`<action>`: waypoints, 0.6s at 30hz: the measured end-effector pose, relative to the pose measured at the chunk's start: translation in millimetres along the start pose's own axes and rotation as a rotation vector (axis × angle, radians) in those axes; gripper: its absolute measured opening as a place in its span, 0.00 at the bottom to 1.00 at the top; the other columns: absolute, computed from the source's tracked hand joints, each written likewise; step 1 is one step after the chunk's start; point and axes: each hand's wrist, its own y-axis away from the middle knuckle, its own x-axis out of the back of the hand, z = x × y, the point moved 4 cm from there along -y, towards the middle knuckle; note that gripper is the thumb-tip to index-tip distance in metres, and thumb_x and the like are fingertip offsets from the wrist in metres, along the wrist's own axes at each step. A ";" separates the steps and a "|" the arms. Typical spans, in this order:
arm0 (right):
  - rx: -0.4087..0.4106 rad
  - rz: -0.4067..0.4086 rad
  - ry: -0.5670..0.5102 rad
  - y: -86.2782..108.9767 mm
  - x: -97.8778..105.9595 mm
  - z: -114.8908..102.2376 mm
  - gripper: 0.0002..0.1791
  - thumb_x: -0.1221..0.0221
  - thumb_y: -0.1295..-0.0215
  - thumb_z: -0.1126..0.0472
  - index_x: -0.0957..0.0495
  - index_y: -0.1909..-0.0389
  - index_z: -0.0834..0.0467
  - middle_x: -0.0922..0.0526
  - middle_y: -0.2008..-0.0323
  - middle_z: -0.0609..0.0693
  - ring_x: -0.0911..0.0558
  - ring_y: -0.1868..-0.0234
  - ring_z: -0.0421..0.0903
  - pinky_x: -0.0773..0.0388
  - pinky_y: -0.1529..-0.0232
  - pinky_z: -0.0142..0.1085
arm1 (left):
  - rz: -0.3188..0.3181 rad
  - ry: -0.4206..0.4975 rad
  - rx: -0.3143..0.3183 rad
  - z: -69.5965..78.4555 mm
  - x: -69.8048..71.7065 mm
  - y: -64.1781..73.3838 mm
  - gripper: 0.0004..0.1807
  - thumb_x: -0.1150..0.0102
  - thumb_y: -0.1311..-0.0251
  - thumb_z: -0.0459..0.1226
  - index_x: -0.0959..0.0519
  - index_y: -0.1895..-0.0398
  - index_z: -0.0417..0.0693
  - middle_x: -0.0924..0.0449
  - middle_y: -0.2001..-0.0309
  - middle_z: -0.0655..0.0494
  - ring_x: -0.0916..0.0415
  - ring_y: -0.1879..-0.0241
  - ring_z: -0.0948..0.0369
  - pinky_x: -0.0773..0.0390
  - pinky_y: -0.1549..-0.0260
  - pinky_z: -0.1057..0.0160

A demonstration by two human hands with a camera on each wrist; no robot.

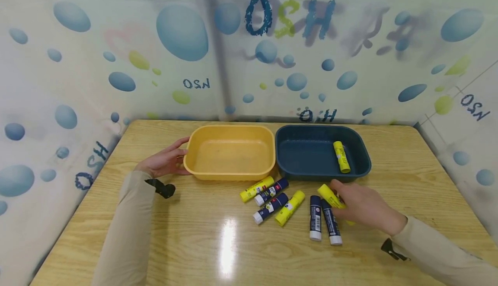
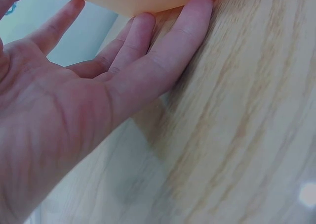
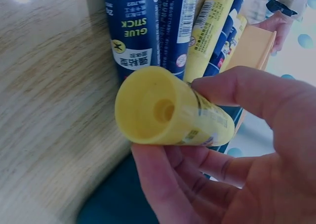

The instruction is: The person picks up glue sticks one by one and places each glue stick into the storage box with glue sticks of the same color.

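Observation:
My right hand (image 1: 362,204) pinches a yellow glue stick (image 3: 197,115) between thumb and fingers, just in front of the dark blue bin (image 1: 307,176). Another yellow glue stick (image 1: 341,157) lies inside that bin, toward its right side. At the left end of the yellow bin (image 1: 229,176), my left hand (image 1: 165,161) rests with extended fingertips (image 2: 197,9) against its wall. Beside the right hand lie two navy glue sticks (image 1: 315,219) with white ends. Further left, two more navy glue sticks (image 1: 271,208) lie among two yellow ones (image 1: 289,208).
Both bins stand side by side near the back of the wooden table (image 1: 186,243). Behind them hangs a white wall covering (image 1: 241,83) printed with blue and green spots. Small black clips (image 1: 161,189) show by the sleeves.

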 end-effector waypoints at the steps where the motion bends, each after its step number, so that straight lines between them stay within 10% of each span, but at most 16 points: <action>1: 0.000 -0.002 -0.002 -0.2 0.8 -0.8 0.19 0.30 0.48 0.58 0.28 0.60 0.57 0.32 0.78 0.44 0.33 0.81 0.41 0.38 0.83 0.33 | 0.000 0.000 0.000 0.0 -0.1 0.1 0.33 0.60 0.25 0.37 0.59 0.23 0.63 0.62 0.26 0.44 0.38 0.40 0.50 0.27 0.49 0.40; 18: 0.034 0.027 0.006 -3.4 26.6 -8.8 0.17 0.31 0.48 0.60 0.29 0.63 0.58 0.31 0.79 0.45 0.32 0.81 0.40 0.33 0.82 0.33 | -0.034 0.020 -0.023 -1.6 1.2 1.5 0.30 0.62 0.23 0.37 0.57 0.24 0.61 0.58 0.28 0.44 0.35 0.42 0.53 0.25 0.50 0.43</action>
